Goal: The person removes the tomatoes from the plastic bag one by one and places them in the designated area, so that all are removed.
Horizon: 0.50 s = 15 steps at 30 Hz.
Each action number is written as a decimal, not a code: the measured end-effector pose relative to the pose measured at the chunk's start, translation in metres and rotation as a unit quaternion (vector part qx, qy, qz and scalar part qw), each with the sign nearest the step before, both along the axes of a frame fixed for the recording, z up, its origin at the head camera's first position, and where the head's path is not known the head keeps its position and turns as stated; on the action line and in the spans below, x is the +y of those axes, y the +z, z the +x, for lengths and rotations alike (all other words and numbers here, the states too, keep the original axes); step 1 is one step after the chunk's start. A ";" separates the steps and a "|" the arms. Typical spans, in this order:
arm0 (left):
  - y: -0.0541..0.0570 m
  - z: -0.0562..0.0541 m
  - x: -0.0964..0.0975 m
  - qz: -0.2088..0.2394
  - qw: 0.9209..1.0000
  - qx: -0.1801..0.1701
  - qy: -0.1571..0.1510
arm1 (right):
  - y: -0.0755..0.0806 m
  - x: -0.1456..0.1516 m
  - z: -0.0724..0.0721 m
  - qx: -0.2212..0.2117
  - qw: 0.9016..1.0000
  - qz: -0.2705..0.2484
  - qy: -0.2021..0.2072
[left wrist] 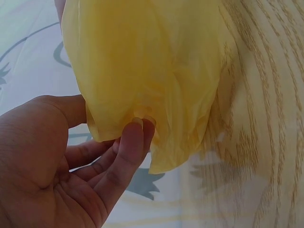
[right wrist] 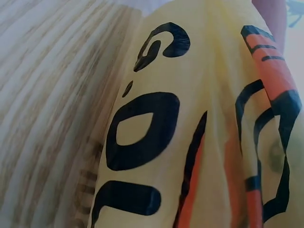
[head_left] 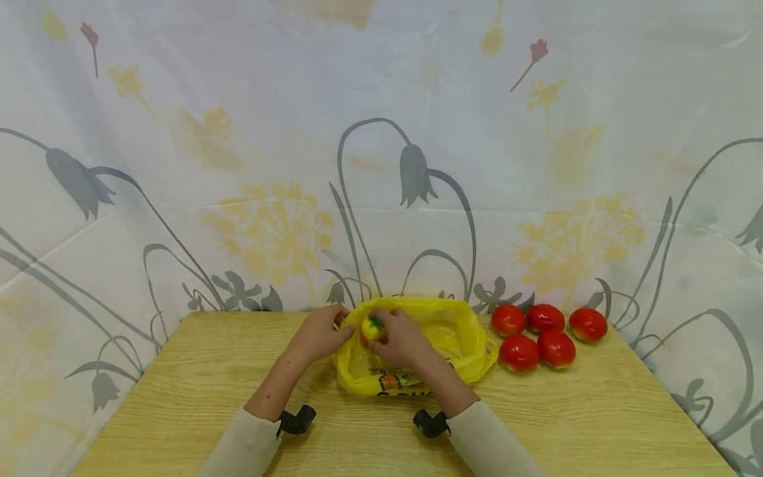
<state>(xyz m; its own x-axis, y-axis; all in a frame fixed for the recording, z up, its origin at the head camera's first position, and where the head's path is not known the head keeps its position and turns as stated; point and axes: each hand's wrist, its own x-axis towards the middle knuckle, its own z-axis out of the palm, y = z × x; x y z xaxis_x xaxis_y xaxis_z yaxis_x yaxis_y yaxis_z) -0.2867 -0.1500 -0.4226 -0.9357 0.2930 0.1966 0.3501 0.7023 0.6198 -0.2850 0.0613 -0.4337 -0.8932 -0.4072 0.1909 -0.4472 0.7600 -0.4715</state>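
A yellow plastic bag [head_left: 473, 331] stands with its mouth wide and its rim turned outward. My left hand [head_left: 322, 333] is at its left rim; in the left wrist view the fingers and thumb grip the thin yellow edge [left wrist: 137, 71]. Inside the mouth, near the left side, my right hand [head_left: 401, 336] holds a round yellow fruit [head_left: 371, 329] with a green top and a reddish lower side. In the right wrist view the printed bag wall [right wrist: 204, 85] fills most of the picture and hides that hand.
Several shiny red round fruits [head_left: 519, 352] lie grouped on the wooden table [head_left: 208, 371] just right of the bag. A flower-printed cloth [head_left: 381, 86] hangs behind the table's back edge. Black wrist mounts [head_left: 297, 420] sit at both sleeves.
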 end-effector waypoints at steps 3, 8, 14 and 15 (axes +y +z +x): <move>0.000 -0.001 0.000 0.002 1.000 0.000 0.001 | -0.001 0.000 -0.001 -0.005 1.000 -0.015 -0.002; 0.000 -0.001 -0.001 -0.002 1.000 -0.004 0.005 | -0.001 -0.001 -0.001 -0.006 1.000 -0.026 -0.001; -0.001 -0.001 0.000 -0.005 1.000 -0.001 0.009 | -0.002 -0.001 0.002 -0.003 0.999 -0.031 0.001; -0.001 0.000 0.000 -0.003 1.000 -0.001 0.009 | -0.002 -0.001 0.002 -0.003 1.000 -0.031 0.001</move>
<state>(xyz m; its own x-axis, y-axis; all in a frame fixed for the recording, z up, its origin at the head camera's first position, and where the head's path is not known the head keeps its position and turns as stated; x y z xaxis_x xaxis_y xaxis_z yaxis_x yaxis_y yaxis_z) -0.2872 -0.1505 -0.4236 -0.9413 0.2776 0.1923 0.3360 0.7125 0.6160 -0.2827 0.0602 -0.4355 -0.8935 -0.3970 0.2100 -0.4459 0.7287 -0.5198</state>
